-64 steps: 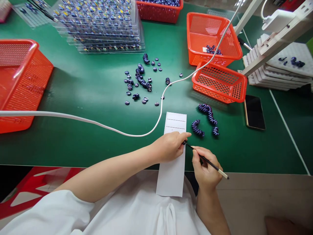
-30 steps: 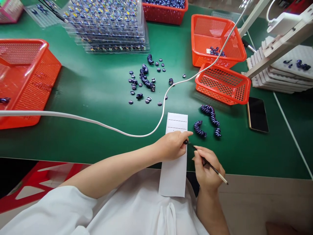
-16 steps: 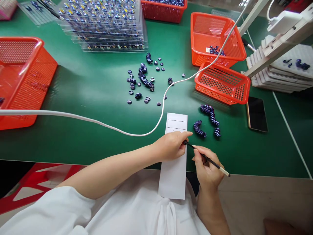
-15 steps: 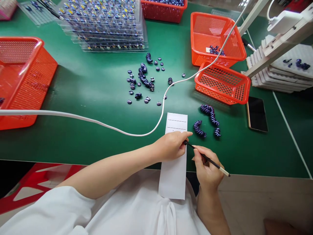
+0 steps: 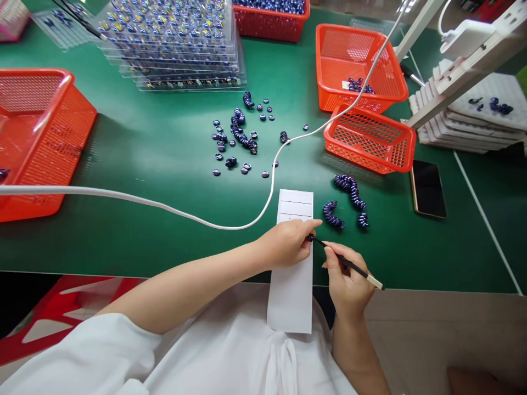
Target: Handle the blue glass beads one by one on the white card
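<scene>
The left hand [image 5: 288, 243], fingers curled over the card [image 5: 290, 300], pinched a dark piece [image 5: 310, 237]; the right hand [image 5: 349, 281], likewise curled, held a tool [image 5: 362, 272] slantwise, its tip at the piece.

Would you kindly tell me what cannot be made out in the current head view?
All in the head view:
Small dark piece: mostly covered by the left hand; too small to identify.
Thin black stick with a pale end: tip too small to make out.
White rectangular paper strip: partly hidden by the left hand.
Large orange-red plastic basket: cut off by the left edge.
</scene>
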Motion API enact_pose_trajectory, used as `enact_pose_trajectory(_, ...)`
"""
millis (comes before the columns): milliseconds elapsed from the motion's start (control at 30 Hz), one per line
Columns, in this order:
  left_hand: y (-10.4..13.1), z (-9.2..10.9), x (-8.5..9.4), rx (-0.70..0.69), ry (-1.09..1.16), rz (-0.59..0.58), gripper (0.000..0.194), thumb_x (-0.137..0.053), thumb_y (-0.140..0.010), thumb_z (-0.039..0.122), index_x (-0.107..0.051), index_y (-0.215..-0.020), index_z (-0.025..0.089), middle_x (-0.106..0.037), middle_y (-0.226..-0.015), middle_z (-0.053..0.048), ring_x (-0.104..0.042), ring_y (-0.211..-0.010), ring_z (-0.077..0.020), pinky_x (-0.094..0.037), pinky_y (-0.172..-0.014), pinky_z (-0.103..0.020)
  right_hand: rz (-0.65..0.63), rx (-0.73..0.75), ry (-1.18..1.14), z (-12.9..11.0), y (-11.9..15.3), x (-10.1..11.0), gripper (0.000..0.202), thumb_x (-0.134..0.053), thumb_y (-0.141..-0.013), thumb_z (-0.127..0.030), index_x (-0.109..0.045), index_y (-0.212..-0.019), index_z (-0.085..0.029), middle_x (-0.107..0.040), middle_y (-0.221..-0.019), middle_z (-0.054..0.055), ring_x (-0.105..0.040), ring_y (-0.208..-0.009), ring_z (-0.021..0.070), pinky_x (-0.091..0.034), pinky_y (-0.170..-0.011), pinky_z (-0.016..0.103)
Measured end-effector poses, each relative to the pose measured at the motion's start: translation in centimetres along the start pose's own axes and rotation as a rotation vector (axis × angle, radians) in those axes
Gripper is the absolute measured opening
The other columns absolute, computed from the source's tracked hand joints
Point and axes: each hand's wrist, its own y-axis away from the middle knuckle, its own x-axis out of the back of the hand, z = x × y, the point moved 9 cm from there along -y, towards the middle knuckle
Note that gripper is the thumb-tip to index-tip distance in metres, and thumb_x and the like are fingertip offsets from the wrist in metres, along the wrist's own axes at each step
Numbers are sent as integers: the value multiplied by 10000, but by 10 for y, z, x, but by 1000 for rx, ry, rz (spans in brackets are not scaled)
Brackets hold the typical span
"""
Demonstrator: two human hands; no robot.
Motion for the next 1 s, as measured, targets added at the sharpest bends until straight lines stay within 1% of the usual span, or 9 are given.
enact_pose_trajectory(133, 0, 0, -1, 7, -13, -10, 483, -477, -827, 81, -458, -1305, 145, -721, -1002, -75, -703, -803, -173, -592, -743, -312, 4, -29, 0, 2, 0, 0, 128, -709, -871, -208, -729, -995, -230, -756, -932, 25, -695, -636, 131, -597, -629, 269)
enact_pose_trajectory(333, -1, 0, 0, 5, -5, -8, 489, -483, -820, 86, -457, -1304, 148, -724, -1010, -74, -708, -810, -173, -595, -748, -308, 13, -59, -13, 3, 0, 1, 103, -710, -872, -226, -733, -972, -229, -756, -927, 25, -703, -658, 137, -585, -623, 264)
enact_pose_trajectory(500, 0, 1, 1, 4, 0, 13, 494, -484, -813, 94, -463, -1304, 144, -724, -984, -69, -707, -807, -176, -597, -740, -314, 38, -116, -119, 6, 0, 3, 105, -709, -872, -242, -717, -973, -214, -759, -953, 35, -661, -555, 109, -561, -539, 252)
enact_pose_trajectory(600, 0, 0, 1, 20, -10, 17, 493, -486, -813, 95, -465, -1302, 148, -724, -973, -65, -706, -817, -177, -596, -740, -313, 53, -123, -149, 8, 0, 3, 95, -718, -862, -249, -717, -947, -208, -759, -937, 39, -688, -606, 129, -570, -550, 257)
enact_pose_trajectory(767, 0, 0, 1, 21, 5, 5, 491, -490, -814, 90, -466, -1301, 147, -723, -984, -70, -705, -812, -173, -595, -735, -308, 28, -104, -102, 9, 0, 1, 86, -724, -853, -231, -720, -937, -212, -754, -931, 38, -713, -687, 148, -592, -606, 265)
enact_pose_trajectory(900, 1, 0, 0, 10, 4, 14, 493, -488, -815, 90, -462, -1304, 142, -720, -982, -72, -701, -818, -175, -594, -740, -313, 11, -84, -47, 7, -1, 0, 91, -720, -855, -220, -723, -945, -212, -747, -920, 35, -710, -697, 146, -593, -622, 262)
enact_pose_trajectory(1000, 2, -1, -1, 13, -1, 14, 488, -490, -815, 91, -466, -1301, 135, -719, -983, -75, -697, -801, -173, -594, -733, -314, 11, -75, -50, 6, -1, 0, 85, -718, -853, -208, -718, -938, -210, -741, -915, 32, -702, -694, 141, -588, -615, 253)
